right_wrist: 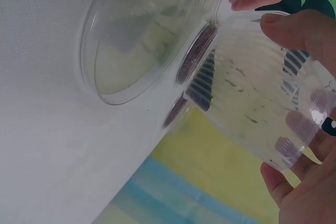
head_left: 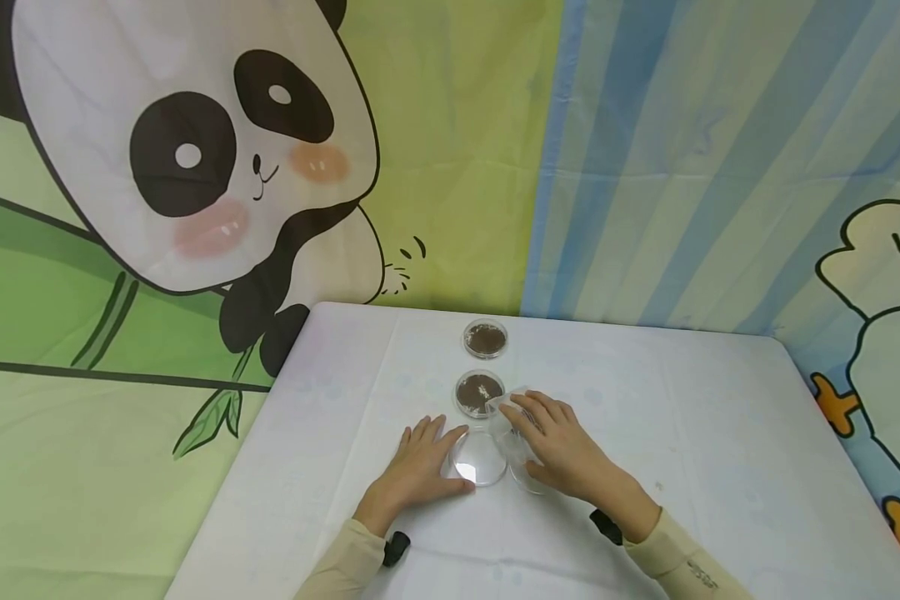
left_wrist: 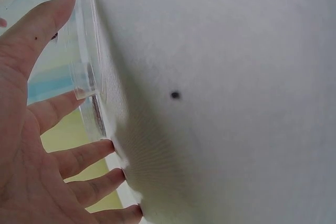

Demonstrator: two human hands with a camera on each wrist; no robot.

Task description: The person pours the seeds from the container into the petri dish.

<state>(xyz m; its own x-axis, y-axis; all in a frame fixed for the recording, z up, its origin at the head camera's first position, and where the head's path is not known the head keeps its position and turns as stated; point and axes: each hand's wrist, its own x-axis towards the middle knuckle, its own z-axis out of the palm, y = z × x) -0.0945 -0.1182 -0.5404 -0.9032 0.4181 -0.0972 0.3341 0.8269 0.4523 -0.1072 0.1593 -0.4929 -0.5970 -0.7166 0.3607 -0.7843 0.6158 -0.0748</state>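
My left hand (head_left: 420,471) rests on the table with fingers spread, its thumb and index finger holding a clear petri dish (head_left: 480,461) from opposite sides. The dish shows no dark contents. In my right hand (head_left: 570,454) is a clear, ribbed plastic container (right_wrist: 244,90), tilted above the table beside the dish. Small dark specks show through its wall. Fingertips grip it on one side, the thumb (right_wrist: 291,29) on the other. Below the right hand lies a clear round lid (right_wrist: 92,56), partly covered by that hand in the head view.
Two petri dishes with dark brown, crumbly contents stand in a row beyond the hands: a nearer one (head_left: 479,393) and a farther one (head_left: 486,338). They sit on a white-covered table (head_left: 682,417). Behind it hangs a printed curtain (head_left: 457,150) with a panda.
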